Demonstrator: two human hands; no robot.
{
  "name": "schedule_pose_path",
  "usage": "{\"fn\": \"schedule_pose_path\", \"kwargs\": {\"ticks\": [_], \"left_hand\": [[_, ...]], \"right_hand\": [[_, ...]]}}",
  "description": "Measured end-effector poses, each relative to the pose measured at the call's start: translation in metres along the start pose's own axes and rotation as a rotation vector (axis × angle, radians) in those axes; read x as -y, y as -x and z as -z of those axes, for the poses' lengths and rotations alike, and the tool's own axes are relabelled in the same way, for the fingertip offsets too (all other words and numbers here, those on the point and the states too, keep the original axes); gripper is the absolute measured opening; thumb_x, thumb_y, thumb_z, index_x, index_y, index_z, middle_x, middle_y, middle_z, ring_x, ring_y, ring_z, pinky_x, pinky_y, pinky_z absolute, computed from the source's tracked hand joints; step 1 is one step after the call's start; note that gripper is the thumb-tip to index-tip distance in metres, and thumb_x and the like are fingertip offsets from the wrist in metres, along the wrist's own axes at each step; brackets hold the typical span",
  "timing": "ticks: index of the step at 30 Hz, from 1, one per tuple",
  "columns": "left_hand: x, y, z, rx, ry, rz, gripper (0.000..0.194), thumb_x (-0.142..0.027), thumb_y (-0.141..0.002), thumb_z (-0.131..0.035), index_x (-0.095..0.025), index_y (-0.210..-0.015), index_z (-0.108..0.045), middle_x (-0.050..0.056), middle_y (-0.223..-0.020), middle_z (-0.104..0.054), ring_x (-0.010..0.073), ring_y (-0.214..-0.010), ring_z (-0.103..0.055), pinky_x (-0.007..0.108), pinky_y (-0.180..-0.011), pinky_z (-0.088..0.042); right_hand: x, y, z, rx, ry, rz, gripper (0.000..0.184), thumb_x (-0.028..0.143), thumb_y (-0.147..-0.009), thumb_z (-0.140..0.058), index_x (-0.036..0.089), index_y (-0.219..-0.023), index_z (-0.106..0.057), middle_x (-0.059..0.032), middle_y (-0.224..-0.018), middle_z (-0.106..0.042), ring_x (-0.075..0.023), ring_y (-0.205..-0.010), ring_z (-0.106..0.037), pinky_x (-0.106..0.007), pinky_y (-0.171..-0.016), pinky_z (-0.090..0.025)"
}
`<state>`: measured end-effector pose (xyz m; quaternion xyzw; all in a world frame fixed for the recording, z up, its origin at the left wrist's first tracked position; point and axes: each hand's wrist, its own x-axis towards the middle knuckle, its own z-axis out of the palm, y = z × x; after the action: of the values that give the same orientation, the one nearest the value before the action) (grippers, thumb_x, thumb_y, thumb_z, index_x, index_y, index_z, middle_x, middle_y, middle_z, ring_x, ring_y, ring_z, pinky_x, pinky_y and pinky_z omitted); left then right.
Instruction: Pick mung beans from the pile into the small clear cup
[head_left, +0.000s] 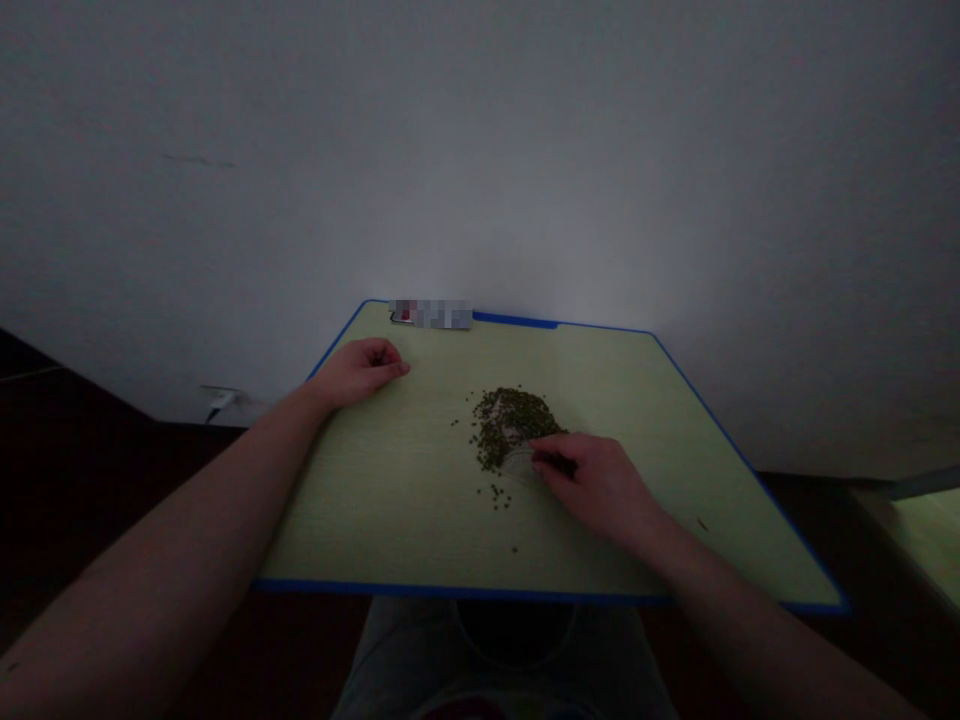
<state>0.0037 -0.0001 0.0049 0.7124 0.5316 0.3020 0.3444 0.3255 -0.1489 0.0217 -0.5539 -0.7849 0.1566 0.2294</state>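
The pale wall (480, 150) bears a faint mark (199, 160); a plug (221, 402) sits low at left; a pixelated item (435, 315) lies along the table's (390, 500) far edge.

Beans (514, 420) on table (390, 500), wall (480, 170) behind

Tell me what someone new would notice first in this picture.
Probably the loose heap of small, dark green, bean-like grains near the middle of the pale yellow-green, blue-edged tabletop. Next, the bare right hand, fingertips at the heap's near right side, and the bare left hand resting near the tabletop's left edge.
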Motion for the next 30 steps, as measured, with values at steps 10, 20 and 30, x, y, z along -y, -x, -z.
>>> {"fn": "schedule_pose_path", "kwargs": {"ticks": [10, 20, 30], "left_hand": [[0.005, -0.002, 0.000, -0.003, -0.015, -0.013, 0.026, -0.042, -0.070, -0.065, -0.018, -0.069, -0.056, -0.004, -0.055, -0.048, 0.0092, -0.051, -0.041, 0.024, -0.050, -0.033], [-0.001, 0.000, -0.001, -0.011, -0.006, 0.005, 0.025, -0.041, -0.069, -0.065, -0.018, -0.068, -0.056, -0.004, -0.054, -0.048, 0.0092, -0.050, -0.041, 0.024, -0.050, -0.033], [0.001, 0.000, -0.001, -0.010, -0.014, 0.002, 0.026, -0.042, -0.069, -0.065, -0.018, -0.068, -0.056, -0.004, -0.053, -0.047, 0.0094, -0.049, -0.040, 0.025, -0.050, -0.033]], "right_hand": [[0.011, -0.021, -0.005, 0.082, 0.032, 0.068, 0.030, 0.015, -0.083, -0.060, 0.021, -0.110, -0.072, -0.0065, -0.104, -0.075, -0.0229, -0.093, -0.070, -0.039, -0.084, -0.055], [0.023, -0.032, -0.012, 0.201, 0.023, 0.210, 0.030, 0.012, -0.084, -0.056, 0.021, -0.107, -0.072, -0.0048, -0.102, -0.074, -0.0204, -0.095, -0.067, -0.033, -0.084, -0.050], [0.018, -0.017, -0.009, 0.200, 0.034, 0.159, 0.030, 0.012, -0.085, -0.057, 0.020, -0.110, -0.071, -0.0067, -0.108, -0.073, -0.0223, -0.098, -0.067, -0.038, -0.088, -0.052]]}}
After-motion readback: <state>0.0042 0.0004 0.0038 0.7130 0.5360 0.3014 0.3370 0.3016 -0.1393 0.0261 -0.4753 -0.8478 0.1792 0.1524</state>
